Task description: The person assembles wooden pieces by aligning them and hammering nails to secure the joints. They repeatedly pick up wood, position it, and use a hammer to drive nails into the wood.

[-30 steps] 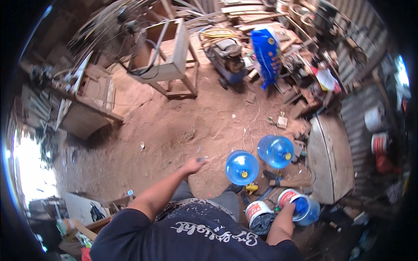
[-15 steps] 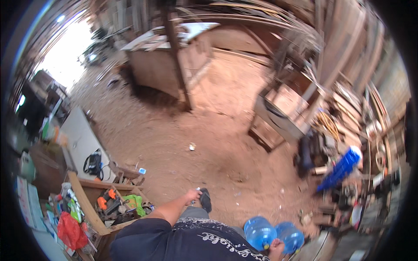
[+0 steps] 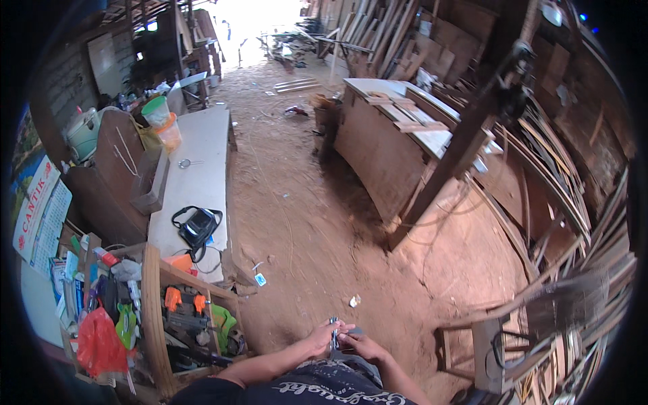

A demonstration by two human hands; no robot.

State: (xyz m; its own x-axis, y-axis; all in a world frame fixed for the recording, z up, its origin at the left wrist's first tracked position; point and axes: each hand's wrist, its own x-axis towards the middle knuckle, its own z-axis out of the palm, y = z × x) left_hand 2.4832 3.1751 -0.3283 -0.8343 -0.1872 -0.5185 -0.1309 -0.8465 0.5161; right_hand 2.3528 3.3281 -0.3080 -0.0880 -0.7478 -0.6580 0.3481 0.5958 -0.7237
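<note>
Both hands meet at the lower centre of the frame over a dirt floor (image 3: 304,223).
The left hand (image 3: 318,337) and right hand (image 3: 360,344) close their fingers together on a small metal tool (image 3: 333,332), held upright between them. At far left hangs a white rectangular poster (image 3: 35,202) with red lettering; below it, small packages (image 3: 74,270) and a red bag (image 3: 98,344). A black case (image 3: 197,226) lies on the white surface (image 3: 202,155).

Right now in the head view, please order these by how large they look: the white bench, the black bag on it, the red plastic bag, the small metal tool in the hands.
1. White bench
2. Red plastic bag and black bag: they look alike in size, and the red one is nearer, so unsure.
3. Metal tool, held by left hand and right hand.
</note>
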